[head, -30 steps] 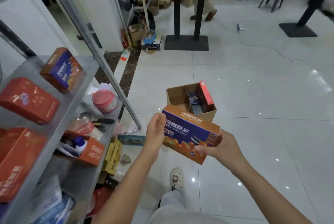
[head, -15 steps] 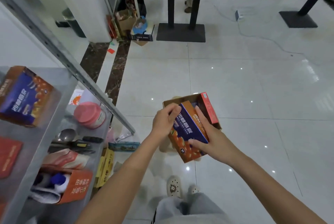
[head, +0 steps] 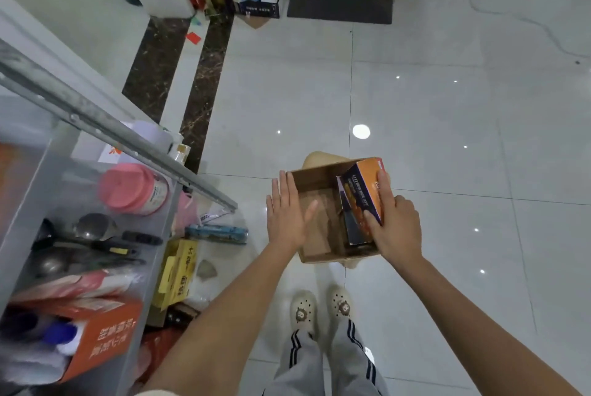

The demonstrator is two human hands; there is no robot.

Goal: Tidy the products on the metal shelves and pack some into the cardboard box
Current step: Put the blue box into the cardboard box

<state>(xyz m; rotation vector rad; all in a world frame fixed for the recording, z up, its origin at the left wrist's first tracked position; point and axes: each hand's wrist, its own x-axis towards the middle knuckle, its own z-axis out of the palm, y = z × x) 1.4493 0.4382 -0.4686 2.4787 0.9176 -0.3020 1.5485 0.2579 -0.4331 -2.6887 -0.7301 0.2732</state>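
On the pale tiled floor [head: 447,139], which filled most of the view, the metal shelves [head: 105,128] ran along the person's nine o'clock side. The cardboard box [head: 319,226] sat at twelve o'clock, directly ahead of them. It was open at the top, with its nine o'clock half bare. On its three o'clock side stood the orange-and-blue product box [head: 359,200], on edge and tilted. The lower end was down between the walls and the upper end rose above the rim.

The right hand [head: 396,229] was clamped on it, fingers over the orange top and thumb on the blue face. The left hand [head: 284,216] was flat with straight fingers at the nine o'clock wall and held nothing. I could not tell whether it touched the cardboard. A pink-lidded jar [head: 128,187] stood on the shelves.

The step in hand looked like packing, with this product being seated in the carton. The next move likely called for pressing it down level beside the wall and letting go. The person would then turn to nine o'clock for more goods.
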